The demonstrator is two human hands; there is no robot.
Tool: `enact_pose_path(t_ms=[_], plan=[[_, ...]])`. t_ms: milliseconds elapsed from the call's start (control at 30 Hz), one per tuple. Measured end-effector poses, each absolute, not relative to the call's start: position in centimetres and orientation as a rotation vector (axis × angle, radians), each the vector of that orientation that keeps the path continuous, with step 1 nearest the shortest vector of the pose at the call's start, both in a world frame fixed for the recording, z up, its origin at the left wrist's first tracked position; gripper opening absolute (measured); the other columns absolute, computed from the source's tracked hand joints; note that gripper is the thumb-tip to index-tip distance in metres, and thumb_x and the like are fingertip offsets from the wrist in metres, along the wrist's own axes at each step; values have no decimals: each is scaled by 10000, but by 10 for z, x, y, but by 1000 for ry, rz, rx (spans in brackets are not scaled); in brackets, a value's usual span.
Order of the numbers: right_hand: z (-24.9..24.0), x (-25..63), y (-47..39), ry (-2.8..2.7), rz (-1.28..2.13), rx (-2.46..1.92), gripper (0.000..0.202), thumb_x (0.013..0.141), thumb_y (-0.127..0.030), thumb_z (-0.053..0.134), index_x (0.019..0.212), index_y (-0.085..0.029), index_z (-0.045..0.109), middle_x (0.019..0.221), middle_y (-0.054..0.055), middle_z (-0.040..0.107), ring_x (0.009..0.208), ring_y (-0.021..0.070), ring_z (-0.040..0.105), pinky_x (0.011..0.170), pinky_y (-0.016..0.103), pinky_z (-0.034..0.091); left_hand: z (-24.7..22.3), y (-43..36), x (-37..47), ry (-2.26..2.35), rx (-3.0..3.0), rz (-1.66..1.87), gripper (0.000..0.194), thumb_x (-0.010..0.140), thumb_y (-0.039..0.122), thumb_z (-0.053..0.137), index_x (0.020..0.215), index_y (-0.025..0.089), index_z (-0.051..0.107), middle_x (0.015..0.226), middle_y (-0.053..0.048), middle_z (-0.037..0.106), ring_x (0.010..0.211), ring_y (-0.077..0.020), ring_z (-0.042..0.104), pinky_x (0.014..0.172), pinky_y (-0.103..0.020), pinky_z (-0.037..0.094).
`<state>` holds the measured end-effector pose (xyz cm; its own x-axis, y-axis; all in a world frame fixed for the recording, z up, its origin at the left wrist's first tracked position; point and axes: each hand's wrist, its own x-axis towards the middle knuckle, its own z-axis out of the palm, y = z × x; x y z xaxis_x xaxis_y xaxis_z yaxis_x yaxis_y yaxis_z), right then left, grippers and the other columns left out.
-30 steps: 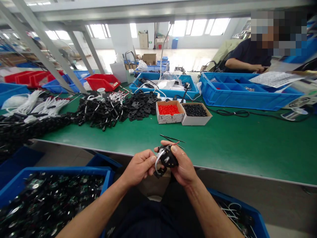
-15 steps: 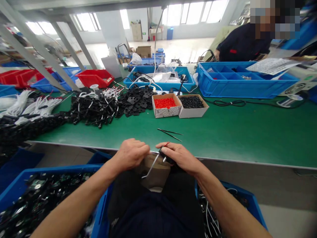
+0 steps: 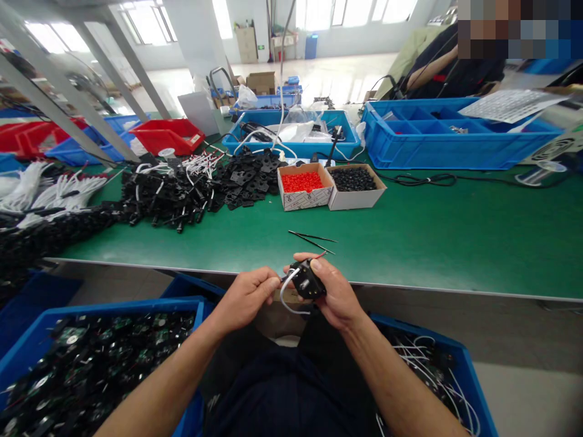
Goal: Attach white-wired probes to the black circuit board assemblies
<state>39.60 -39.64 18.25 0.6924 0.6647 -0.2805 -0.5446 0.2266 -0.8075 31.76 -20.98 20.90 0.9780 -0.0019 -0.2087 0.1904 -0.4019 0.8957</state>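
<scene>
A small black plastic housing (image 3: 310, 285) is gripped in my right hand (image 3: 337, 296), thumb over its upper edge and its face with a metal shaft turned toward me. From its left side a white cable (image 3: 283, 296) curves down in a loop, and a red wire (image 3: 321, 254) sticks out at the top. Thumb and forefinger of my left hand (image 3: 249, 296) are pinched together just left of the housing, on a thin piece mostly hidden by the fingers. Beyond both hands, black tweezers (image 3: 314, 242) lie on the green table (image 3: 437, 243).
A box of red caps (image 3: 304, 195) and a box of black caps (image 3: 357, 193) stand side by side. To their left are piled black parts with cables (image 3: 168, 194). Blue bins flank my legs: a left bin (image 3: 136, 305) and a right bin (image 3: 476, 388). A co-worker (image 3: 432, 67) sits opposite.
The housing has been tilted so its face shows more, and the white cable now bends in a loop. My left hand has moved slightly right and stays pinched.
</scene>
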Motion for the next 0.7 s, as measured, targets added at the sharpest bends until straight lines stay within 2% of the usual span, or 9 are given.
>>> enact_pose_path(t_ms=[167, 367, 500, 700], plan=[[178, 389, -386, -124, 756, -962, 649, 863, -599, 600, 1283, -130, 440, 1158, 155, 553, 757, 127, 599, 555, 198, 513, 198, -234, 317, 287, 1647, -212, 432, 938, 516, 476, 799, 117, 563, 589, 10, 529, 469, -51, 398, 456, -168, 283], [168, 386, -383, -181, 667, -919, 563, 924, -559, 543, 1291, -146, 438, 1178, 144, 549, 768, 99, 597, 673, 204, 528, 196, -241, 316, 339, 1471, -197, 432, 910, 525, 532, 826, 104, 581, 560, 9, 518, 431, -40, 384, 419, -151, 255], [165, 384, -380, -221, 606, -921, 533, 936, -550, 535, 1280, -151, 456, 1208, 142, 536, 898, 123, 612, 809, 231, 537, 195, -245, 314, 359, 1378, -198, 431, 904, 528, 548, 807, 108, 548, 544, 9, 519, 413, -37, 381, 411, -145, 249], [161, 382, -379, -292, 551, -908, 457, 962, -515, 513, 1270, -184, 449, 1281, 135, 493, 989, 142, 614, 849, 240, 535, 200, -254, 312, 368, 1305, -226, 427, 901, 530, 553, 840, 107, 555, 549, -2, 546, 393, -51, 422, 399, -147, 274]])
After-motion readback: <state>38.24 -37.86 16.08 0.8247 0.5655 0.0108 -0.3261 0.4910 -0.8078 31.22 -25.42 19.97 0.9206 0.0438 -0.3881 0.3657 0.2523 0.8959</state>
